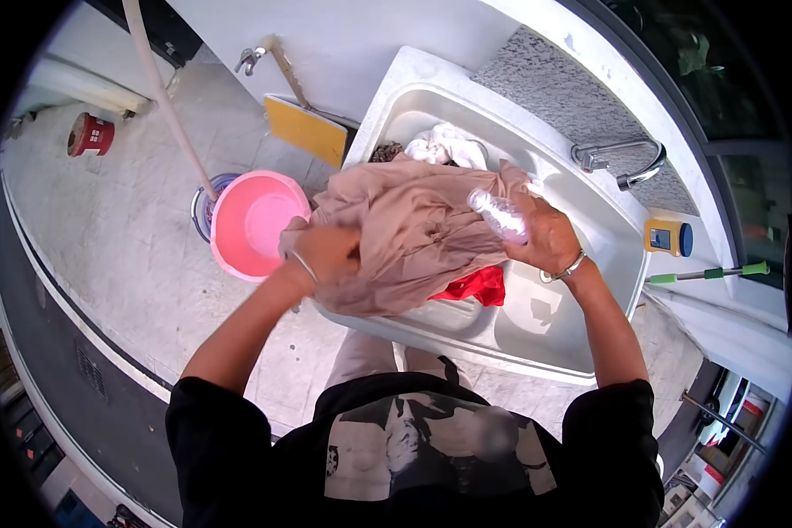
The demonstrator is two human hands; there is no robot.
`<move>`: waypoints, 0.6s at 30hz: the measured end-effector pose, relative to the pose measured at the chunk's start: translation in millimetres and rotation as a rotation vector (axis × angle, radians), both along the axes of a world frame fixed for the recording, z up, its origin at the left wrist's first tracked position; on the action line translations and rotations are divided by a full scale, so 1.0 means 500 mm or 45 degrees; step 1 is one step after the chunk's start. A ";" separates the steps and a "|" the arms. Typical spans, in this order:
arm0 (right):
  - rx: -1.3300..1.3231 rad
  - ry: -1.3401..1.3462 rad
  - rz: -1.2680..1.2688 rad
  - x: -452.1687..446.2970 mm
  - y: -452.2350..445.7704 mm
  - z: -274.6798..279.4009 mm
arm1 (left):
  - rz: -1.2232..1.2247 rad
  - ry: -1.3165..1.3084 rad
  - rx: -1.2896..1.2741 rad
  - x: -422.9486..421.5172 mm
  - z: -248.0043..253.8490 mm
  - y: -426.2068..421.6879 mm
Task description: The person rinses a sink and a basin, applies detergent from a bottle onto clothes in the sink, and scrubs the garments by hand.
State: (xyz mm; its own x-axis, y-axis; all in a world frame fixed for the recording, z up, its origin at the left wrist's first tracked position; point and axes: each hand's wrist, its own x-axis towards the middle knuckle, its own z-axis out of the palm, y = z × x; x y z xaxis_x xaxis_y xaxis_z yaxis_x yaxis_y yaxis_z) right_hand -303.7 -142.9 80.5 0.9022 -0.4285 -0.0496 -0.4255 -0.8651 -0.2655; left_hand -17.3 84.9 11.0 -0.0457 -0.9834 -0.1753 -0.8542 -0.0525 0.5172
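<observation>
A light brown garment (405, 207) is spread over the white laundry sink (537, 361), part of it hanging over the left side. My left hand (324, 251), slightly blurred, is closed on the garment's left part. In my right hand (546, 236) is a small clear plastic bottle (500, 216), tilted above the garment with its narrow end toward the upper left. Red cloth (480, 287) shows from under the garment near the front of the sink. White cloth (447, 145) lies at the basin's far end.
A pink basin (260, 224) stands left of the sink, beside a pole (172, 106). The tap (620, 161) curves over the sink's back edge. A yellow jar with a blue lid (667, 238) stands right of the sink. Further left is a red bucket (91, 135).
</observation>
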 end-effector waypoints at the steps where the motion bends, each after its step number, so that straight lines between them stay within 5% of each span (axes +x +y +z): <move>1: -0.008 0.033 0.006 0.002 0.000 0.004 | -0.059 -0.101 0.070 -0.029 -0.002 0.014; 5: -0.102 0.010 0.074 0.025 0.007 0.043 | -0.027 -0.288 0.142 -0.051 -0.027 0.032; 7: -0.140 -0.059 0.104 0.054 0.019 0.081 | 0.367 -0.475 -0.265 -0.022 0.054 0.018; 9: -0.136 -0.125 0.104 0.073 0.033 0.107 | 1.008 0.680 -0.537 0.056 0.039 0.015; 11: -0.198 -0.059 0.129 0.066 0.007 0.058 | 1.407 1.045 -0.281 0.097 0.073 0.011; 18: -0.196 0.006 0.158 0.054 -0.013 0.019 | 1.493 1.345 -0.139 0.127 0.040 0.001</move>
State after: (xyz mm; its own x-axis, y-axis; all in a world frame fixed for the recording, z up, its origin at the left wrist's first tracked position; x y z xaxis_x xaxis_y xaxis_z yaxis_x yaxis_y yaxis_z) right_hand -276.8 -149.6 89.8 0.9485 -0.3168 0.0037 -0.3139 -0.9413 -0.1245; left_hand 46.3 85.6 31.1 0.6672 -0.5637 -0.4870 0.3653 -0.3221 0.8734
